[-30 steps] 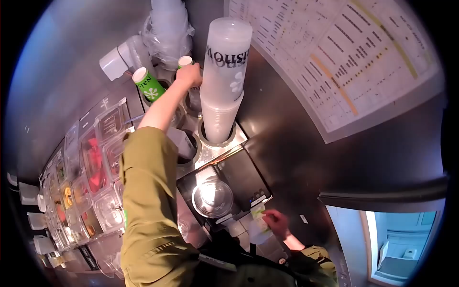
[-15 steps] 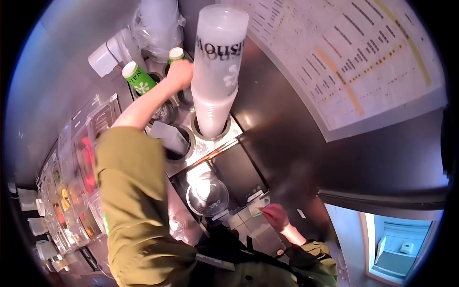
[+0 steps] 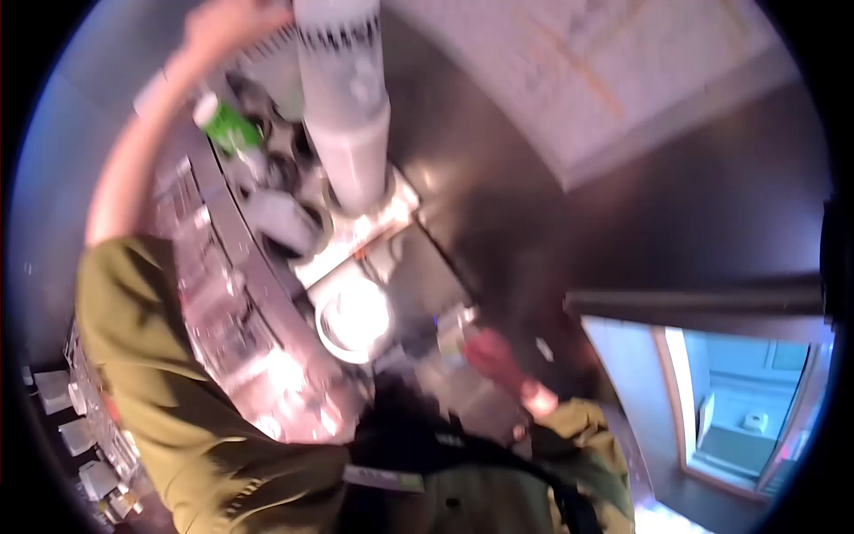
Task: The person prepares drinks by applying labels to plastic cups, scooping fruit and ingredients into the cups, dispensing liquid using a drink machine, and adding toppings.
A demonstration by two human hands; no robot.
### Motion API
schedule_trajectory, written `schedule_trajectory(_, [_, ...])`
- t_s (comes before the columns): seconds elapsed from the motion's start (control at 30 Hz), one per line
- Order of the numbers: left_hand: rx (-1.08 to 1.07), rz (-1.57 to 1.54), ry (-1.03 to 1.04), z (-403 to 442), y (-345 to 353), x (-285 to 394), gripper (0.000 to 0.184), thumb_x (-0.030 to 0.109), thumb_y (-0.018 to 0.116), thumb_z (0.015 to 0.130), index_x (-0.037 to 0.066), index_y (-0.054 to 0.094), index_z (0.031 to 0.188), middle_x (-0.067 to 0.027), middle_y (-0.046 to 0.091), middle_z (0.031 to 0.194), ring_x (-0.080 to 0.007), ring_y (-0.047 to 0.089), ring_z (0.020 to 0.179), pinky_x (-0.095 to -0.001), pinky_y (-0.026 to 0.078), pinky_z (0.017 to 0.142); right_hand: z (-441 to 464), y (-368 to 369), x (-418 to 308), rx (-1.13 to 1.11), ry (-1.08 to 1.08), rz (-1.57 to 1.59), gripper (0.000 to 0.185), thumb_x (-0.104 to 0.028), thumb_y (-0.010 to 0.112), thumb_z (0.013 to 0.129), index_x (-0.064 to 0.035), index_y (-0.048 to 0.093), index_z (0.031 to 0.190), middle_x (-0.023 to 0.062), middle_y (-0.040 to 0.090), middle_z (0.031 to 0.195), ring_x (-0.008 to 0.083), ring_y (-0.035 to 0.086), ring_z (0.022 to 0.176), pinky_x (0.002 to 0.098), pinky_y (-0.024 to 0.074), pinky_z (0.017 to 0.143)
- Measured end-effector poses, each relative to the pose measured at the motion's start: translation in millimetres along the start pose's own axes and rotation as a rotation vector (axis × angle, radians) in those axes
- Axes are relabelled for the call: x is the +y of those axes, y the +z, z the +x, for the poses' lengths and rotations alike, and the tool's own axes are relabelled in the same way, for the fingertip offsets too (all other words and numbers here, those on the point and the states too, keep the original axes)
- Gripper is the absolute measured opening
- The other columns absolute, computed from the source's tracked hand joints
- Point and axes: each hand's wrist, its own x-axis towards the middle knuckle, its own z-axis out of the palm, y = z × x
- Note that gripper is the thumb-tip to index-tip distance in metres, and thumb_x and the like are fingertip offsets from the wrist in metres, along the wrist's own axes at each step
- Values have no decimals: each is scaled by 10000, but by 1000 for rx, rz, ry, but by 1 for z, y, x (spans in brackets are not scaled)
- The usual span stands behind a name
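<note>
My left hand (image 3: 233, 25) is raised at the top left, its fingers smeared by motion close to the tall stack of clear plastic cups (image 3: 347, 142). Just below the hand is a blurred translucent shape (image 3: 274, 84); I cannot tell whether the hand touches it. A green cup (image 3: 233, 129) leans in a holder below my left forearm. My right hand (image 3: 495, 360) is low at the right, tinted red and blurred, with its fingertips beside a small pale label (image 3: 452, 335). Whether it grips the label is unclear.
A shiny round clear lid (image 3: 356, 322) lies beside a dark square machine (image 3: 422, 267). Lidded clear containers (image 3: 218, 294) line the left side. A printed chart (image 3: 605, 71) hangs at the upper right, and a lit doorway (image 3: 747, 400) shows at the lower right.
My left hand has moved up and left, away from the second green cup's spot. The view has shifted and blurred. My right hand stays beside the pale label.
</note>
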Motion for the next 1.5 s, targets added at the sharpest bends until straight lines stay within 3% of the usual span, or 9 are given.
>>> schedule_trajectory(0.17, [-91, -108, -51, -111, -79, -23, 341, 311, 551, 746, 71, 562, 988, -149, 593, 879, -281, 593, 831, -383, 493, 690, -3, 4, -2, -80, 366, 269, 313, -90, 624, 746, -52, 594, 1055, 21, 606, 785, 46, 524, 681, 201, 425, 614])
schedule_trajectory(0.43, [17, -843, -330, -378, -182, 21, 332, 293, 545, 796, 73, 490, 1037, -113, 548, 925, -232, 573, 825, -360, 498, 708, -15, 17, 40, 345, -453, -215, 116, -29, 635, 714, -15, 639, 829, 125, 631, 764, 225, 609, 693, 310, 474, 641])
schedule_trajectory(0.73, [227, -1858, -937, -548, -106, 135, 338, 273, 538, 851, 75, 409, 1092, -72, 497, 976, -176, 551, 819, -334, 503, 730, -37, -30, -55, 618, -501, -29, 65, -2, 589, 737, -5, 597, 801, 107, 590, 913, 233, 578, 832, 290, 452, 733])
schedule_trajectory(0.77, [295, -1901, -911, -558, -83, 150, 393, 334, 558, 831, 93, 414, 1106, -78, 450, 1097, -221, 481, 1005, -419, 453, 815, -40, -45, -82, 593, -473, 154, 57, 4, 575, 753, 5, 583, 809, 97, 579, 901, 214, 570, 812, 283, 444, 737])
schedule_trajectory(0.9, [586, -1855, -939, -560, -58, 185, 400, 257, 548, 851, 66, 347, 1139, -83, 436, 1110, -203, 476, 1013, -409, 453, 847, -64, -83, -176, 227, -213, 937, 116, -5, 544, 814, -1, 540, 929, 23, 570, 835, 78, 548, 740, 199, 447, 667])
schedule_trajectory(1.17, [695, -1854, -890, -573, -42, 220, 373, 239, 499, 877, 39, 306, 1126, -130, 392, 1148, -227, 456, 1042, -416, 445, 870, -75, 23, -229, 4, -169, 601, 347, -26, 668, 693, 3, 491, 990, 74, 574, 895, 104, 561, 774, 233, 466, 669])
schedule_trajectory(1.27, [615, -1893, -1024, -593, -31, 219, 489, 387, 462, 874, 58, 302, 1198, -134, 395, 1177, -251, 443, 1065, -394, 442, 864, -83, 41, -223, 9, -191, 417, 854, -178, 716, 668, -72, 184, 1328, 182, 451, 1144, 227, 524, 953, 327, 449, 797])
schedule_trajectory(1.37, [92, -2410, -846, -614, -28, 212, 681, 522, 442, 834, 47, 265, 1290, -99, 388, 1249, -243, 439, 1098, -413, 389, 909, -81, 79, -186, -446, -20, 975, 669, -209, 665, 743, -44, 274, 1259, 163, 456, 1173, 187, 481, 1034, 320, 415, 832])
schedule_trajectory(1.5, [-54, -2015, -853, -621, -12, 175, 912, 611, 594, 674, 36, 264, 1300, -103, 380, 1273, -246, 398, 1160, -426, 332, 959, -103, 103, -159, -647, 68, 767, 418, -81, 594, 771, -9, 438, 1152, 169, 485, 1133, 193, 495, 1046, 330, 394, 861])
